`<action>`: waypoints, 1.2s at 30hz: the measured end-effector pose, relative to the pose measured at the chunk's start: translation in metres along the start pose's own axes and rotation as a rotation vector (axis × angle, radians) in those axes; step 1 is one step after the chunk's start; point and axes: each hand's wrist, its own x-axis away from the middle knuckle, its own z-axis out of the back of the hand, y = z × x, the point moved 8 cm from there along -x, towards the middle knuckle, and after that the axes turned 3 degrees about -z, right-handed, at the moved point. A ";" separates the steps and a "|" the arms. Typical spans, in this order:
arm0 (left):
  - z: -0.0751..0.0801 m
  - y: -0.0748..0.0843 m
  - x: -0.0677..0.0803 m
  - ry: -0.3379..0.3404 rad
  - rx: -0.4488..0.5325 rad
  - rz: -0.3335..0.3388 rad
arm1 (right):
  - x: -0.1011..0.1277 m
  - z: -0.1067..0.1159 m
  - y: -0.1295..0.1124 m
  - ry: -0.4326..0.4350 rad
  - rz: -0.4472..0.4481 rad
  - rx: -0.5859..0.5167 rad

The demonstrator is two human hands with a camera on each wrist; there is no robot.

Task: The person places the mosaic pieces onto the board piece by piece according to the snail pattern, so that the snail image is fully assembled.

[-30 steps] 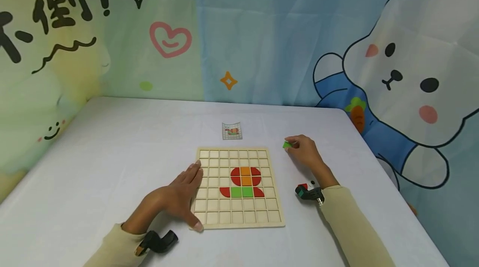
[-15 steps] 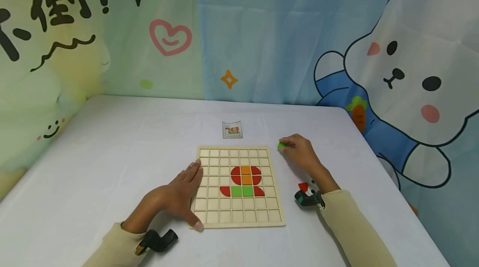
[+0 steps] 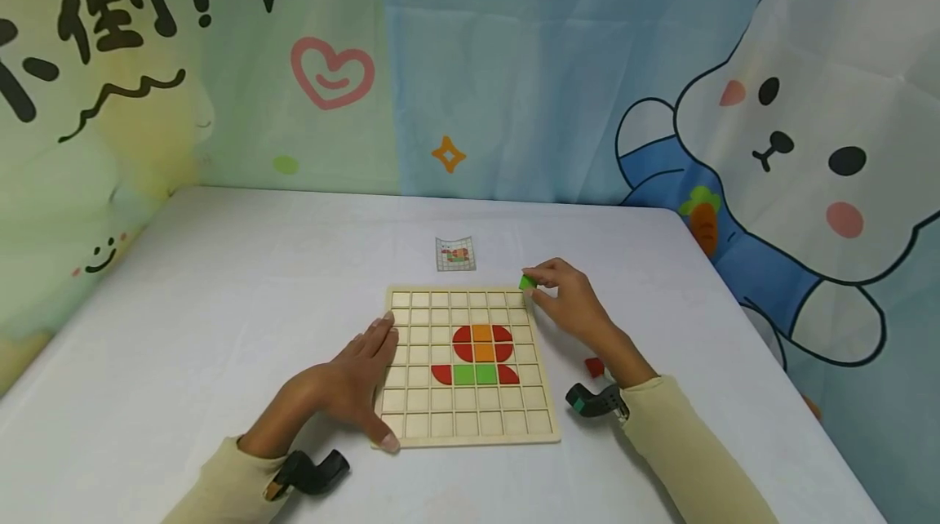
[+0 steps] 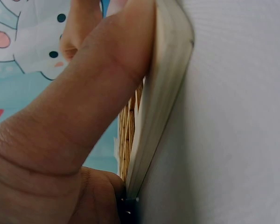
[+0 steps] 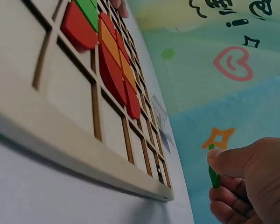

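right hand (image 3: 569, 299) with green piece (image 3: 527, 282) now nearer board (image 3: 470, 434)

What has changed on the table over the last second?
The right hand, pinching a small green piece, moved left from the bare table to the far right corner of the wooden grid board. The left hand stayed pressed on the board's left edge; the placed pieces and the pattern card are unchanged.

Grid board (image 3: 470, 436): pale, unvarnished wood, matt. Inlaid coloured pieces (image 3: 481, 354): smooth, painted, slight sheen. Worktop (image 3: 220, 304): white matt cloth. Backdrop (image 3: 514, 59): printed fabric, creased.
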 end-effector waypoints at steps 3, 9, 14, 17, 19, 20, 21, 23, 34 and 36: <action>-0.001 0.000 -0.001 -0.001 -0.005 -0.005 | 0.001 -0.005 -0.005 -0.019 0.006 0.000; -0.002 0.000 -0.002 -0.006 -0.003 0.000 | 0.003 -0.011 -0.015 -0.044 0.021 -0.008; -0.002 0.000 -0.002 -0.004 -0.007 -0.001 | 0.003 -0.017 -0.026 -0.074 0.032 -0.036; -0.001 0.000 -0.002 -0.002 -0.010 -0.006 | 0.004 -0.024 -0.032 -0.104 0.025 -0.052; -0.001 0.001 -0.002 -0.002 -0.007 -0.010 | 0.005 -0.029 -0.036 -0.129 0.028 -0.055; -0.001 0.001 -0.002 -0.002 -0.007 -0.010 | 0.006 -0.032 -0.037 -0.144 0.031 -0.060; -0.001 0.001 -0.001 -0.004 -0.005 -0.009 | 0.007 -0.036 -0.040 -0.162 0.038 -0.064; -0.001 0.001 -0.001 -0.007 0.000 -0.004 | 0.008 -0.043 -0.044 -0.198 0.050 -0.075; 0.000 0.003 0.000 -0.014 0.011 0.001 | 0.021 -0.076 -0.074 -0.368 0.108 -0.098; 0.000 0.003 0.000 -0.015 0.011 0.005 | 0.023 -0.081 -0.080 -0.393 0.124 -0.113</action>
